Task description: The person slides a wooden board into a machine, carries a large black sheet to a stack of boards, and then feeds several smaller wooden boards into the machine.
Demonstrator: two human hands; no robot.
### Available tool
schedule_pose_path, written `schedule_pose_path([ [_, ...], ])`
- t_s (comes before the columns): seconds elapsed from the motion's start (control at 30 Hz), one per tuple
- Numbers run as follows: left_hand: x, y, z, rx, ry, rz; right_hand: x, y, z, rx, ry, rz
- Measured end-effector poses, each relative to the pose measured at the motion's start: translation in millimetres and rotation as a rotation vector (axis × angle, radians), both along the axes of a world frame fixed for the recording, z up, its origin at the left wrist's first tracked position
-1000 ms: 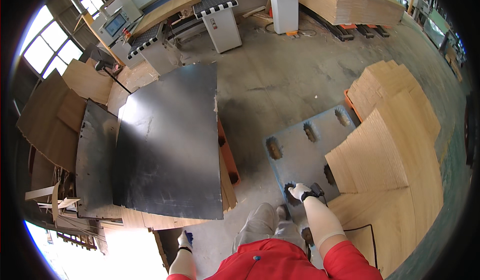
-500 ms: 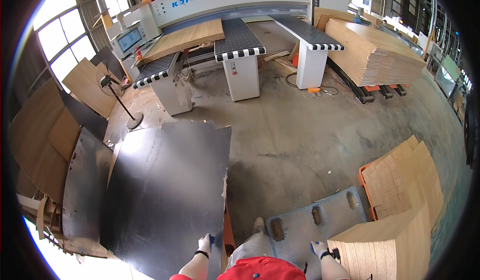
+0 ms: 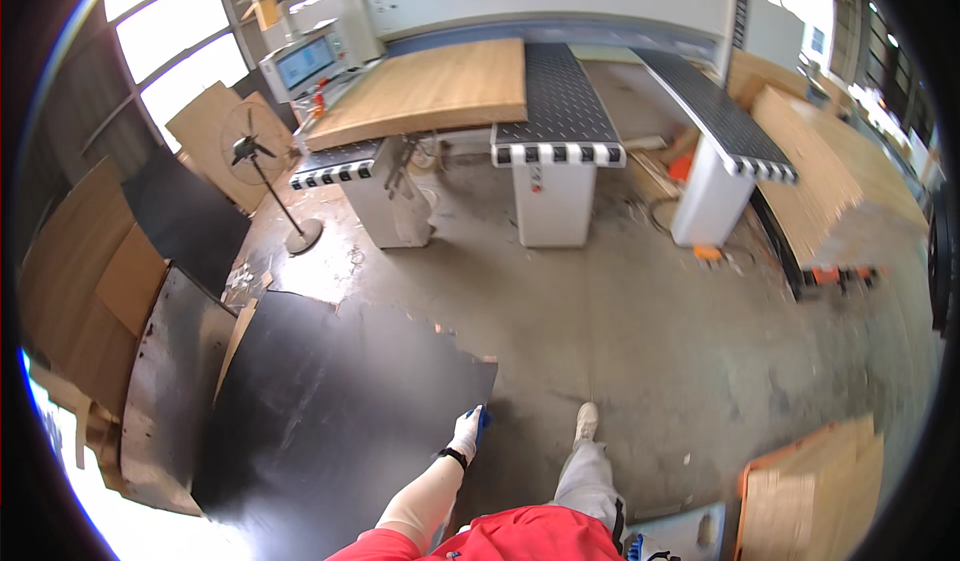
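Note:
My left hand (image 3: 468, 433), in a white glove with a blue palm, is at the right edge of a large black sheet (image 3: 330, 421). Whether it touches the sheet, and how its fingers are bent, is too blurred to tell. Low in the picture, beside my leg, a small part of my right hand (image 3: 637, 548) shows blue glove fingers above the blue-grey pallet (image 3: 705, 531). Its grip is hidden. Ahead, a thick wood-grain panel stack (image 3: 430, 86) rests on the tables of a large panel saw (image 3: 560, 6).
Black-topped saw tables (image 3: 560, 111) with striped front edges stand ahead. A pedestal fan (image 3: 250, 151) and leaning boards (image 3: 70, 251) are on the left. Stacked panels (image 3: 830, 161) sit at the far right, with smaller wooden pieces (image 3: 810, 501) on an orange pallet nearer.
I have stepped forward, so the saw and its tables appear nearer. My left hand has moved forward along the black sheet's edge. My right hand has dropped almost out of the picture.

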State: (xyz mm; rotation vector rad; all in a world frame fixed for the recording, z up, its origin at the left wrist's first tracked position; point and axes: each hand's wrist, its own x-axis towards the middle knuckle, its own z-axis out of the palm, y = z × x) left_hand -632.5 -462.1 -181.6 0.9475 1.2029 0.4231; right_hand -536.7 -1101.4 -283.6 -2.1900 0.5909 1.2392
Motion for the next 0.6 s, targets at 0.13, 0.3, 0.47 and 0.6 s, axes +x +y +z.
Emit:
schedule_pose_path([
  [0.13,165.8,63.9,10.5,-0.221,-0.340,0.159,271.4,78.4,-65.8,-0.152,-0.614,0.476],
  [0.3,228.0,189.6,43.5,-0.080,-0.139,0.310,533.8,460.3,114.2,0.442,-0.731,0.233],
  [0.47,320.5,306.9,72.1,-0.118,-0.308,0.425,696.2,722.2,231.0,0.792,-0.726,0.448],
  [0.6,388.5,398.8,71.4,-0.095,-0.304,0.503,740.8,870.4,281.8,0.967,-0.508,0.389],
])
